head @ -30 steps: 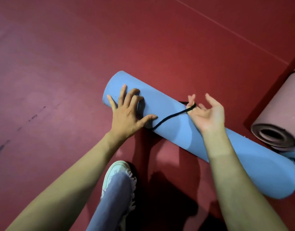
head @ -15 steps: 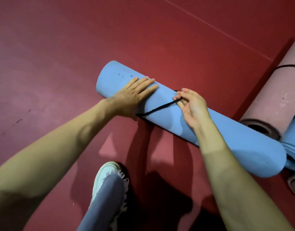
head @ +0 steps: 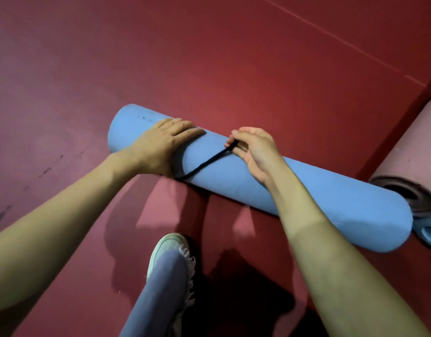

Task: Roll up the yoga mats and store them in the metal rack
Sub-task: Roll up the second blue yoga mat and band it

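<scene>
rolled blue mat [head: 306, 190] lies on the red floor [head: 209, 57]. left hand [head: 161, 144] presses flat on it; right hand [head: 255, 149] pinches a black cord [head: 204, 164] crossing it. pink rolled mat [head: 413, 152] just beside its right end.

Light: dim, warm, falling from about 12 o'clock. The red floor [head: 233, 100] is brightest just beyond my blue mat [head: 306, 190].
Shadows: hard-edged, overlapping, thrown toward 6 o'clock.
Corners: darker at 10 and 2 o'clock.
Edges: wide-angle stretch. My forearms [head: 63, 227] swell at 7 and 5 o'clock.
Focus: slightly soft throughout.
</scene>
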Action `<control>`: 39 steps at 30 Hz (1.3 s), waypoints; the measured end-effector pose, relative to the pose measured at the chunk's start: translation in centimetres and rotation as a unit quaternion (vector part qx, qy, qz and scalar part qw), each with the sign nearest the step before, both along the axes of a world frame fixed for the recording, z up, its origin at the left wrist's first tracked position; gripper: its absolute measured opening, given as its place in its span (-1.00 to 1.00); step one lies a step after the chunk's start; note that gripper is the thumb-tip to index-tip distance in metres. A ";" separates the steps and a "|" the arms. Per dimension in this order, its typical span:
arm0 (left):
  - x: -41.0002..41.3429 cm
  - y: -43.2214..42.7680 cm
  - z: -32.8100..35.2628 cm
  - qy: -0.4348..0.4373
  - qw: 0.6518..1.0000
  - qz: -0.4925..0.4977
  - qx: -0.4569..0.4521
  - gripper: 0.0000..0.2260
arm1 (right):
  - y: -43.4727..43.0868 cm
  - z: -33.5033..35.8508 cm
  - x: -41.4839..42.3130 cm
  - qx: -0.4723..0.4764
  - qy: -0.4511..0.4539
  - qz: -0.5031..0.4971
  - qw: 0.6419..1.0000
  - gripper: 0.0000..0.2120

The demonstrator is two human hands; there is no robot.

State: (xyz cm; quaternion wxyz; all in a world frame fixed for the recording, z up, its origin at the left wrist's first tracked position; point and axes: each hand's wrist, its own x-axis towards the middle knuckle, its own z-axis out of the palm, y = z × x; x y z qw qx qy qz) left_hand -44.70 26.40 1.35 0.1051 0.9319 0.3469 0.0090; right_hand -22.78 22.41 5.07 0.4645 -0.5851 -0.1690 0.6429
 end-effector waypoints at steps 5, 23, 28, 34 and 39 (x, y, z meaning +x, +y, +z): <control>-1.0 0.4 0.5 -0.080 0.990 0.093 -0.068 -0.17 | 1.8 -0.1 -2.6 -0.011 -0.049 0.011 0.999 -0.75; 5.5 4.5 -0.5 -0.186 0.922 0.337 -0.054 -0.78 | -7.8 -4.3 1.2 0.094 -0.202 0.033 0.974 -0.79; 4.2 1.2 -1.1 -0.124 0.940 0.316 -0.021 -0.70 | -5.5 -1.1 1.6 0.102 -0.042 -0.084 0.990 -0.84; 4.5 -5.2 -0.3 -0.176 0.895 0.411 0.002 -0.66 | -3.1 1.0 3.2 0.004 0.135 -0.108 0.985 -0.91; 3.9 -8.2 -0.6 -0.098 0.909 0.403 0.040 -0.41 | -0.5 1.4 4.8 -0.048 0.182 -0.177 0.966 -0.65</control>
